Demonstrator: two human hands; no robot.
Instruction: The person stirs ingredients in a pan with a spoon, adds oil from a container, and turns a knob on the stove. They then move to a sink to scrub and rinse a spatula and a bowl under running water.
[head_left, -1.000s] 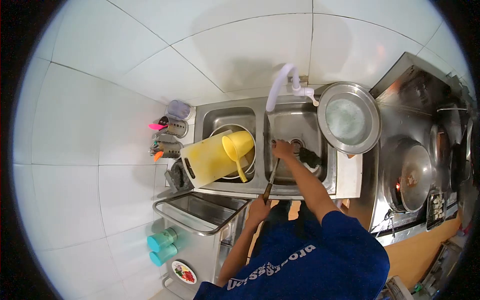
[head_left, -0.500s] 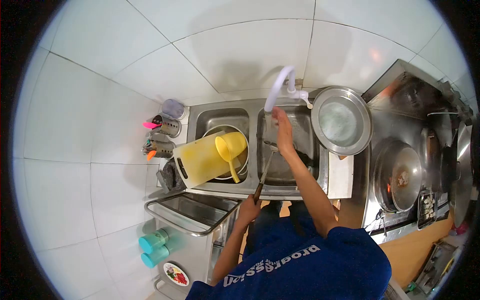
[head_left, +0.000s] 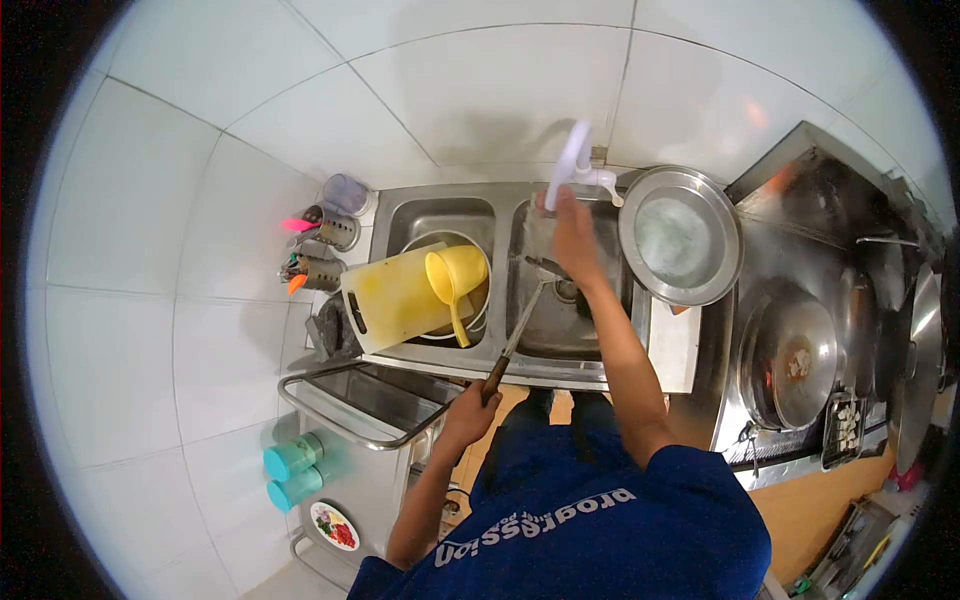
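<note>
My left hand [head_left: 469, 414] is closed around the dark handle of a long metal spatula [head_left: 523, 322], whose head lies over the right sink basin [head_left: 585, 335]. My right hand [head_left: 575, 240], slightly blurred, reaches up to the white faucet spout [head_left: 567, 165]. Its fingertips and thumb sit on either side of the spout's mouth and appear to grip it. A faint streak of water shows just left of the hand. In the left basin, a yellow dipper [head_left: 458, 272] rests on a yellowish cutting board [head_left: 395, 305], which leans over a round pot.
A metal basin [head_left: 728, 240] of cloudy water stands right of the sink, beside a stove with a wok [head_left: 800, 370]. Utensil holders [head_left: 322, 272] line the left wall. Below them are a metal-railed cart [head_left: 380, 440], turquoise-lidded containers [head_left: 292, 458] and a plate of chopped food [head_left: 335, 527].
My right hand has moved up onto the spout's end, and the spout has swung slightly to the right. The left hand keeps hold of the spatula. The view has shifted a little.
</note>
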